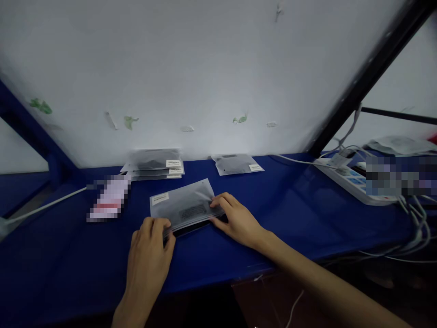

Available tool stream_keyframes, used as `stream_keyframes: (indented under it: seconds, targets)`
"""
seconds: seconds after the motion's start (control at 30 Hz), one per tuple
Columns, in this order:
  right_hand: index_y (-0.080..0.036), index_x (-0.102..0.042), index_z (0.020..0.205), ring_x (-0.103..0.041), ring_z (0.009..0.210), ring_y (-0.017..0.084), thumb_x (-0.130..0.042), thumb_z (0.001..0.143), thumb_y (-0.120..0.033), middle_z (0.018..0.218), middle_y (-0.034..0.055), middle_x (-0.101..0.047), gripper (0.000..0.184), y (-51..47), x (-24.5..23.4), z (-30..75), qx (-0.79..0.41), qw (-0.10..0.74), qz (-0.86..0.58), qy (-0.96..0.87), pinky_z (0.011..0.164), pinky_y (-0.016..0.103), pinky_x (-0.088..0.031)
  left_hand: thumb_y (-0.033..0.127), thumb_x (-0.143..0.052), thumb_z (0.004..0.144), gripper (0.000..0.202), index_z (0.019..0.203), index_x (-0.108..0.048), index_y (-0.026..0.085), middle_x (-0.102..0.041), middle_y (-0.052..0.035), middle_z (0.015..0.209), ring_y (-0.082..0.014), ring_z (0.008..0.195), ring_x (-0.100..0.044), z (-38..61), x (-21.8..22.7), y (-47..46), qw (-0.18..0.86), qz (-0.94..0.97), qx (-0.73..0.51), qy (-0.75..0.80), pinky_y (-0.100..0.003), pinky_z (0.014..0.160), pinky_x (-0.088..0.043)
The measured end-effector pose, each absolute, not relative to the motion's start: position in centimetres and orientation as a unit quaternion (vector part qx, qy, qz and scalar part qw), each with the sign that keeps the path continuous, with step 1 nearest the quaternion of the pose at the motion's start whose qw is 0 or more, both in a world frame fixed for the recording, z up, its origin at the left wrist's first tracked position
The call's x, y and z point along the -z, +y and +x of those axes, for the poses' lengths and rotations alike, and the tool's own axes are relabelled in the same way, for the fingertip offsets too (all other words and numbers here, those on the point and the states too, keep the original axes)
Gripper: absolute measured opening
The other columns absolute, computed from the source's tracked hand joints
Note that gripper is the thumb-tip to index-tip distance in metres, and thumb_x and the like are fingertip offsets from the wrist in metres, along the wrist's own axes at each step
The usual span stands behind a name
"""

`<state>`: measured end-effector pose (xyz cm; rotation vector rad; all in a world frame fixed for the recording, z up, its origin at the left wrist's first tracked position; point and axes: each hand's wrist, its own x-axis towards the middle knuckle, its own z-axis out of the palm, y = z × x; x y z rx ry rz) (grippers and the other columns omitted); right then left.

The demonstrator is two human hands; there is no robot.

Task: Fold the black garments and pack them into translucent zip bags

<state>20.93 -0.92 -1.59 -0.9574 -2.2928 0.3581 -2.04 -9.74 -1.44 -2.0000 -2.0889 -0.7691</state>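
Note:
A frosted plastic pouch (186, 200) with a white label in its far left corner and a dark printed block lies tilted over the blue table in front of me. Its near edge looks layered, so several pouches may be stacked there. At the near left corner, my left hand (148, 246) pinches that edge between thumb and fingers. My right hand (237, 218) grips the right end, thumb below and fingers on top. Beyond the pouch, a pile of similar labelled pouches (150, 160) lies at the back left, and another flat pouch (235, 164) sits behind to the right.
A blurred-out pink and white item (109, 200) with a white cable lies at left. On the right, a white power strip (358, 184) carries plugs and tangled cables (418, 223). The white wall (205, 68) rises behind the blue table (273, 205), with a dark frame post (368, 77) at right.

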Motion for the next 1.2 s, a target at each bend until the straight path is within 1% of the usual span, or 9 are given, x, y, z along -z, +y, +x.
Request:
stream_keyframes:
  seconds: [0.07, 0.17, 0.37, 0.53, 0.7, 0.9, 0.97, 1.07, 1.2]
  targets:
    - [-0.021, -0.055, 0.108, -0.059, 0.101, 0.022, -0.064, 0.084, -0.020, 0.110, 0.0077, -0.059, 0.025, -0.9, 1.6, 20.9, -0.137, 0.303, -0.367, -0.869, 0.087, 0.042, -0.054, 0.025, -0.044, 0.087, 0.017, 0.096, -0.057, 0.023, -0.058, -0.0065, 0.095, -0.0242, 0.075, -0.055, -2.2, 1.6, -9.9, 0.070, -0.667, 0.263, -0.694, -0.037, 0.066, -0.046]
    - [-0.020, -0.054, 0.107, -0.059, 0.100, 0.023, -0.065, 0.082, -0.017, 0.109, 0.0075, -0.060, 0.028, -0.9, 1.5, 20.9, -0.131, 0.286, -0.383, -0.868, 0.087, 0.043, -0.053, 0.023, -0.043, 0.088, 0.015, 0.095, -0.056, 0.024, -0.059, -0.0052, 0.095, -0.0236, 0.075, -0.055, -2.5, 1.8, -10.0, 0.063, -0.674, 0.264, -0.687, -0.035, 0.065, -0.045]
    - [-0.020, -0.053, 0.118, -0.059, 0.100, 0.024, -0.063, 0.083, -0.017, 0.111, 0.0080, -0.060, 0.036, -1.1, 1.4, 20.9, -0.106, 0.264, -0.409, -0.867, 0.087, 0.044, -0.052, 0.022, -0.041, 0.094, 0.023, 0.103, -0.061, 0.027, -0.062, -0.0025, 0.100, -0.0192, 0.071, -0.055, -3.0, 2.2, -10.1, 0.070, -0.712, 0.256, -0.650, -0.033, 0.067, -0.046]
    - [-0.023, -0.054, 0.125, -0.059, 0.097, 0.023, -0.058, 0.086, -0.016, 0.109, 0.0076, -0.059, 0.040, -0.9, 1.5, 21.2, -0.083, 0.271, -0.433, -0.856, 0.085, 0.044, -0.052, 0.031, -0.044, 0.098, 0.024, 0.105, -0.066, 0.028, -0.063, -0.0040, 0.097, -0.0214, 0.084, -0.060, -2.7, 1.9, -10.0, 0.088, -0.739, 0.276, -0.608, -0.036, 0.074, -0.046]
    - [-0.024, -0.057, 0.123, -0.059, 0.096, 0.023, -0.059, 0.085, -0.014, 0.107, 0.0071, -0.060, 0.039, -0.7, 1.6, 21.5, -0.083, 0.287, -0.459, -0.836, 0.082, 0.040, -0.054, 0.037, -0.055, 0.092, 0.026, 0.115, -0.065, 0.030, -0.063, -0.0043, 0.107, -0.0247, 0.095, -0.060, -2.3, 1.6, -9.7, 0.079, -0.755, 0.279, -0.588, -0.042, 0.083, -0.049]
    - [-0.027, -0.060, 0.122, -0.061, 0.092, 0.021, -0.057, 0.087, -0.015, 0.105, 0.0058, -0.061, 0.037, -0.5, 1.7, 21.8, -0.083, 0.305, -0.494, -0.810, 0.079, 0.036, -0.054, 0.017, -0.046, 0.087, 0.042, 0.125, -0.058, 0.030, -0.059, -0.0040, 0.123, -0.0259, 0.110, -0.057, -2.3, 1.7, -9.7, 0.053, -0.745, 0.279, -0.603, -0.044, 0.089, -0.051]
    - [-0.028, -0.060, 0.122, -0.062, 0.090, 0.020, -0.056, 0.088, -0.016, 0.106, 0.0054, -0.061, 0.036, -0.3, 1.8, 22.0, -0.094, 0.311, -0.503, -0.801, 0.078, 0.035, -0.054, 0.016, -0.045, 0.087, 0.041, 0.124, -0.058, 0.030, -0.060, -0.0041, 0.122, -0.0261, 0.110, -0.057, -2.4, 1.7, -9.7, 0.048, -0.743, 0.281, -0.606, -0.045, 0.090, -0.050]
    - [-0.028, -0.060, 0.123, -0.062, 0.091, 0.020, -0.054, 0.089, -0.016, 0.107, 0.0056, -0.061, 0.036, -0.1, 2.0, 22.1, -0.109, 0.314, -0.505, -0.797, 0.079, 0.037, -0.054, 0.021, -0.046, 0.090, 0.031, 0.115, -0.063, 0.030, -0.063, -0.0033, 0.116, -0.0257, 0.107, -0.059, -2.5, 1.7, -9.7, 0.037, -0.751, 0.282, -0.596, -0.045, 0.089, -0.050]
    - [-0.025, -0.060, 0.123, -0.059, 0.100, 0.024, -0.057, 0.087, -0.016, 0.111, 0.0089, -0.059, 0.037, -0.3, 1.9, 22.0, -0.074, 0.343, -0.476, -0.806, 0.086, 0.044, -0.054, 0.026, -0.047, 0.094, 0.022, 0.106, -0.066, 0.030, -0.067, -0.0021, 0.111, -0.0257, 0.105, -0.060, -2.7, 1.7, -9.6, 0.031, -0.763, 0.287, -0.578, -0.046, 0.088, -0.050]
